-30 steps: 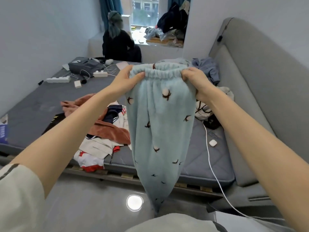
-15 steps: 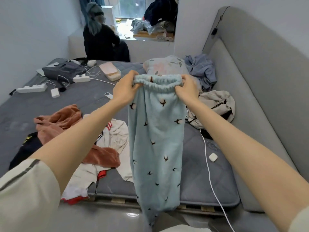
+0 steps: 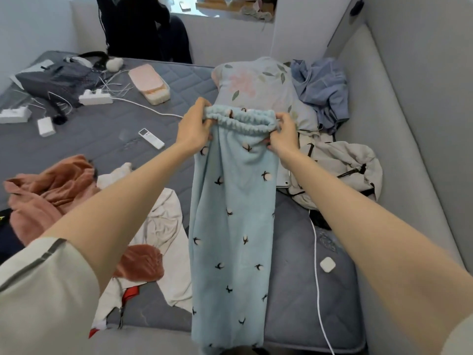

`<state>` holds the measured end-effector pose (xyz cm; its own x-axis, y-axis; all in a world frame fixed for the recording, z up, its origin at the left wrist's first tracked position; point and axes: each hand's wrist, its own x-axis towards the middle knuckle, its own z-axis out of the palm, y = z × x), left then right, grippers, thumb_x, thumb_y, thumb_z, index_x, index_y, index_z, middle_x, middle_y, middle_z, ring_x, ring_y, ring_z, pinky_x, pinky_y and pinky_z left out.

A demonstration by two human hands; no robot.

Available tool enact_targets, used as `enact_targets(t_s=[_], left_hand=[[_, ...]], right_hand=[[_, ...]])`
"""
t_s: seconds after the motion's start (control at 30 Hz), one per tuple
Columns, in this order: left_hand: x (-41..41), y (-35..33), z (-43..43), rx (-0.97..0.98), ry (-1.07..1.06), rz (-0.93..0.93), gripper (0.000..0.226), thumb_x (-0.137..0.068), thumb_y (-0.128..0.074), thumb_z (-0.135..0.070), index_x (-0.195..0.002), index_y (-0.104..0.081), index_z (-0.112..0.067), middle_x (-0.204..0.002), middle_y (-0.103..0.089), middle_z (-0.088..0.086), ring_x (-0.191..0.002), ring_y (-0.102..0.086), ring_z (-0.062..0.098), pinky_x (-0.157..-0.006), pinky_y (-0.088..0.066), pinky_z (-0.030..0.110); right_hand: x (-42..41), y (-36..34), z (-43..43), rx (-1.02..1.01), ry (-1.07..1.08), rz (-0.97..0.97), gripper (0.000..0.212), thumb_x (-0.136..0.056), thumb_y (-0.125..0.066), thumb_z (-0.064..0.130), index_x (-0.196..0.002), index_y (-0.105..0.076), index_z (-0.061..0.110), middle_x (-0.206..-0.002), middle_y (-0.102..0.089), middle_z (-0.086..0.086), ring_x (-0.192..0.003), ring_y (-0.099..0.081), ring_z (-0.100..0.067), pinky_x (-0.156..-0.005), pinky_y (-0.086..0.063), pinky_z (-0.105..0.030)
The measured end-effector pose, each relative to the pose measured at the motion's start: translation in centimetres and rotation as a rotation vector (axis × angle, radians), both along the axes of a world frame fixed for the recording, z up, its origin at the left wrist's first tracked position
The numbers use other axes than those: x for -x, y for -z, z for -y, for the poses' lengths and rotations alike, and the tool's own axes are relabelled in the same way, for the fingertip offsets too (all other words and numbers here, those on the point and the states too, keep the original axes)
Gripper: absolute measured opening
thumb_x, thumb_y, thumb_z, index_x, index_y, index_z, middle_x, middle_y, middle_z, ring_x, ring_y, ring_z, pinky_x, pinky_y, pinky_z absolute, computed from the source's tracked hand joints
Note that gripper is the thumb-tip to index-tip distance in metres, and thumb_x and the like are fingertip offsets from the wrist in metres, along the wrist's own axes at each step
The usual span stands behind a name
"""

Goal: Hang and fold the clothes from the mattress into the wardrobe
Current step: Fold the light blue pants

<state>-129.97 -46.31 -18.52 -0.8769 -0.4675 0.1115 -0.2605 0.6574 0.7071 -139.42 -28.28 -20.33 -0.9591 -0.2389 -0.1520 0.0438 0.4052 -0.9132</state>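
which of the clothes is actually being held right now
The light blue fleece pants: left hand and right hand grip the elastic waistband; the rust-pink garment, white top and blue shirt lie on the mattress.

Pale blue fleece trousers (image 3: 233, 201), fuzzy with a soft matt nap and a gathered waistband, are seen above a mattress (image 3: 107, 134) covered in matt grey quilted cloth. Near the mattress's left edge, a rust-pink garment (image 3: 43, 196) of plush, fuzzy cloth is shown beside a white garment (image 3: 163, 226) of thinner, smoother cloth. Toward the far left corner, a power strip (image 3: 96, 98) and a remote (image 3: 151, 138) of smooth white plastic are seen. Along the right edge, a headboard (image 3: 409, 149) is upholstered in matt grey fabric.
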Motion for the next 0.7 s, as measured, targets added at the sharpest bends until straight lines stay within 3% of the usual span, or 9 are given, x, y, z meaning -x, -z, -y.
enact_targets(t_s=[0.1, 0.23, 0.3, 0.43, 0.57, 0.7], left_hand=[[-0.3, 3.4, 0.2, -0.075, -0.010, 0.004, 0.015, -0.095, -0.044, -0.007, -0.108, -0.045, -0.012, -0.105, -0.055, 0.006, -0.067, -0.066, 0.022, -0.063, -0.050, 0.035], [-2.2, 7.7, 0.0, -0.185, 0.037, 0.111, 0.021, -0.088, -0.051, 0.002, -0.102, -0.045, -0.012, -0.101, -0.050, 0.006, -0.083, -0.057, 0.023, -0.074, -0.052, 0.041], [-3.7, 9.6, -0.5, -0.219, 0.062, 0.164, 0.025, -0.083, -0.054, 0.006, -0.097, -0.044, -0.014, -0.098, -0.052, 0.007, -0.086, -0.049, 0.021, -0.073, -0.045, 0.039], [-7.7, 13.1, -2.1, -0.282, 0.094, 0.154, 0.027, -0.080, -0.060, 0.008, -0.094, -0.047, -0.011, -0.094, -0.051, 0.000, -0.088, -0.046, 0.017, -0.069, -0.038, 0.021], [-12.0, 16.6, -3.8, -0.307, 0.102, 0.148, 0.028, -0.075, -0.061, 0.013, -0.090, -0.051, -0.008, -0.093, -0.053, 0.006, -0.087, -0.047, 0.019, -0.071, -0.036, 0.023], [-16.6, 20.1, -5.4, -0.339, 0.162, 0.191, 0.030, -0.072, -0.063, 0.015, -0.089, -0.054, -0.008, -0.086, -0.050, -0.002, -0.088, -0.047, 0.020, -0.073, -0.036, 0.029]], right_hand=[[0.3, 3.3, -0.1, 0.015, -0.047, 0.047, 0.023, -0.093, -0.041, -0.001, -0.107, -0.048, 0.016, -0.111, -0.061, -0.010, -0.101, -0.059, -0.025, -0.082, -0.052, -0.038], [-1.0, 7.7, -1.3, -0.052, -0.066, 0.101, 0.024, -0.094, -0.050, 0.002, -0.115, -0.050, 0.011, -0.106, -0.056, -0.002, -0.095, -0.053, -0.014, -0.069, -0.044, -0.017], [-2.4, 9.6, -2.1, -0.081, -0.063, 0.134, 0.026, -0.093, -0.052, 0.002, -0.117, -0.051, 0.010, -0.104, -0.054, 0.000, -0.094, -0.052, -0.012, -0.072, -0.043, -0.017], [-5.7, 12.9, -3.7, -0.151, -0.091, 0.170, 0.027, -0.091, -0.052, -0.003, -0.117, -0.052, 0.006, -0.112, -0.058, -0.006, -0.100, -0.053, -0.016, -0.079, -0.044, -0.023], [-9.9, 16.0, -5.5, -0.218, -0.091, 0.217, 0.031, -0.088, -0.049, -0.010, -0.112, -0.055, 0.009, -0.109, -0.058, -0.005, -0.097, -0.053, -0.016, -0.065, -0.043, -0.018], [-14.7, 19.1, -7.4, -0.178, -0.010, 0.335, 0.034, -0.086, -0.038, -0.014, -0.106, -0.058, 0.006, -0.103, -0.057, -0.006, -0.096, -0.053, -0.018, -0.071, -0.045, -0.021]])
